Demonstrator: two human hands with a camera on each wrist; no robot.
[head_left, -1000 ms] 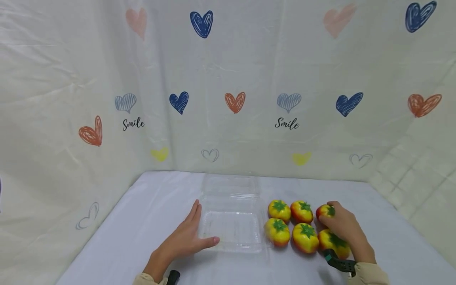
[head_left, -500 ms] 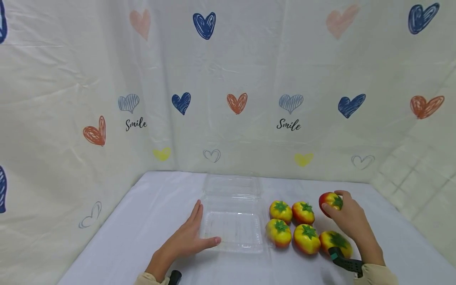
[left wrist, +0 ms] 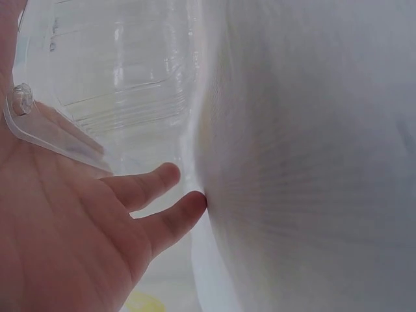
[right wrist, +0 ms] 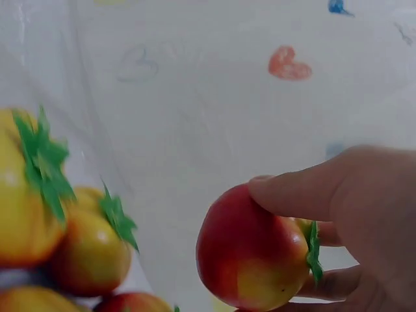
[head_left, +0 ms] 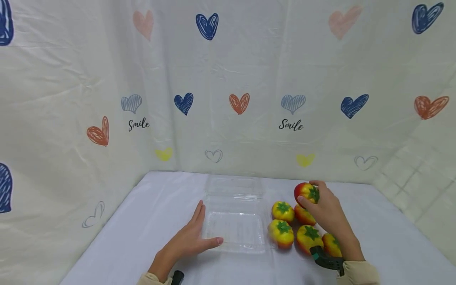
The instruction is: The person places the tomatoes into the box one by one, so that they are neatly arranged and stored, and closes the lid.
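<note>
My right hand (head_left: 330,210) grips a red-and-yellow toy persimmon (head_left: 303,191) with a green leafy cap, lifted above the others on the table. In the right wrist view, my thumb lies on the red side of this held persimmon (right wrist: 244,253), with fingers round the far side. My left hand (head_left: 189,239) rests at the left side of a clear plastic clamshell box (head_left: 235,231), fingers extended and thumb over its near edge. The box's lid (head_left: 234,187) lies folded back. In the left wrist view the left hand (left wrist: 71,227) has straight, spread fingers beside the clear plastic.
Several more toy persimmons (head_left: 281,233) stand in two rows right of the box, one partly behind the right forearm. A white cloth covers the table (head_left: 156,202). Behind it hangs a pale curtain (head_left: 256,71) printed with hearts.
My right hand has picked up the persimmon from the far right of the back row and carried it up, then left over the others. The left hand keeps its place by the box.
</note>
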